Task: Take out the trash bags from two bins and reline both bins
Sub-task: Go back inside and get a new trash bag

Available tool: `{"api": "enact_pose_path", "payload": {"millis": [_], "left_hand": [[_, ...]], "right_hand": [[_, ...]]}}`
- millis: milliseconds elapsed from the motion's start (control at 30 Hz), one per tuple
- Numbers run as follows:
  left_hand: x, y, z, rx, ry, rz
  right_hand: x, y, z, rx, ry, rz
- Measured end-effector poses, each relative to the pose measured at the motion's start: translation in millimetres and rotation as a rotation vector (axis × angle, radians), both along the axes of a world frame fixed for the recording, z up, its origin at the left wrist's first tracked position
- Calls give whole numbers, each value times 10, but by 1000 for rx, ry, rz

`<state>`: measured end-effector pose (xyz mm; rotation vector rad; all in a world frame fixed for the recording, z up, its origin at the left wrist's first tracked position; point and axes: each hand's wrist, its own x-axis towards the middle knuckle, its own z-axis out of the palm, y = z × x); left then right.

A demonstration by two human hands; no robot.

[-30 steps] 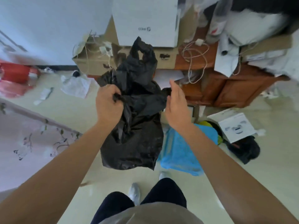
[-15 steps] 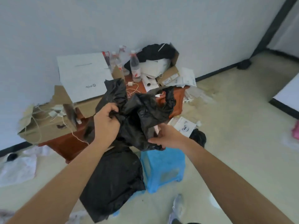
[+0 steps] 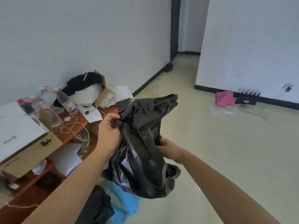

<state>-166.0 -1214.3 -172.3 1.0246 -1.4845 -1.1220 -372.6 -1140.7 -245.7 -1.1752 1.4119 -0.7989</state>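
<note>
Judging by the limp, seemingly empty black trash bag [image 3: 142, 143] held in the air above the floor [image 3: 226, 159], relining looks to be the step in hand. No bin is in view, so I cannot tell what is done or left. The bag is glossy and crumpled, its mouth bunched. The left hand [image 3: 110, 131] grips the gathered upper edge, and the right hand [image 3: 168, 147] pinches a fold lower down.

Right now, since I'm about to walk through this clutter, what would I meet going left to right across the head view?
White box → clear plastic bottle → black trash bag → pink cloth → black pronged object by the far wall.
</note>
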Motion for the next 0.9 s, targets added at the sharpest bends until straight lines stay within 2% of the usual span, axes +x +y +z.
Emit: {"api": "enact_pose_path", "payload": {"millis": [33, 100, 133, 200, 267, 367, 500, 600, 700, 800, 900], "left_hand": [[-195, -3, -52, -21, -117, -18], [-655, 52, -157, -114, -442, -48], [-895, 73, -229, -125, -541, -43], [-1385, 88, -335, -76, -590, -55], [-1942, 80, -454, -91, -630, -78], [-2953, 278, -470, -90, -625, -131], [-4197, 689, -285, -183, -630, -25], [-5119, 936, -19, -181, -613, -217], [-5959, 1150, 138, -164, -616, -571], [-6741, 1280, 203, -362, -808, -850], [-7547, 1328, 243, -711, -1012, -885]], "right_hand": [[-215, 117, 13, -33, 61, -80], [-768, 359, -41, -108, 349, -201], [-1078, 502, -74, -109, 481, -240], [-1738, 825, -123, -62, 643, -301], [-2378, 1175, -124, -30, 726, -344], [-3230, 1659, -80, 4, 772, -436], [-4035, 2188, -81, 80, 775, -574], [-4568, 2450, -131, 130, 796, -626], [-5071, 2592, -222, 165, 781, -707], [-5559, 2656, -280, 198, 770, -768], [-6149, 2637, -288, 213, 780, -802]]}}
